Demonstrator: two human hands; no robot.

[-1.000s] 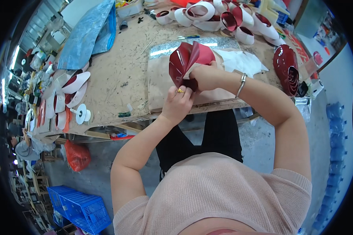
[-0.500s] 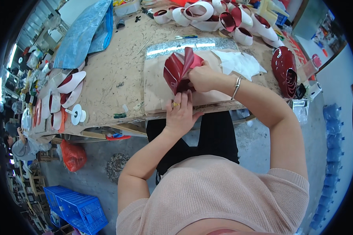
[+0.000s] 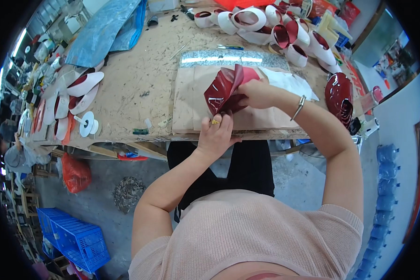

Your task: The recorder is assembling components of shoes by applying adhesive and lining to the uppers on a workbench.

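A glossy dark red shoe upper (image 3: pixel 219 91) stands folded and partly open over the work area, its flaps rising above my fingers. At its lower edge, my left hand (image 3: pixel 216 132), with a yellow ring, has its fingers closed on the material. My right hand (image 3: pixel 258 94) is closed around the right side, its fingertips partly hidden by the folds. Brown paper sheets (image 3: pixel 187 105) lie beneath, over a speckled grey slab (image 3: pixel 277 60). White crumpled sheeting (image 3: pixel 291 84) spreads beyond my right hand.
White shoe uppers with red linings (image 3: pixel 249 18) crowd the back; more white uppers (image 3: pixel 86 85) lie left beside a white spool (image 3: pixel 89 124). Blue sheeting (image 3: pixel 100 37) covers the far left. A stack of glossy red uppers (image 3: pixel 339 98) is at right. A blue crate (image 3: pixel 74 240) sits on the floor.
The view has shifted slightly. The red upper has tilted and its folds have changed shape, while both hands stay closed on it.
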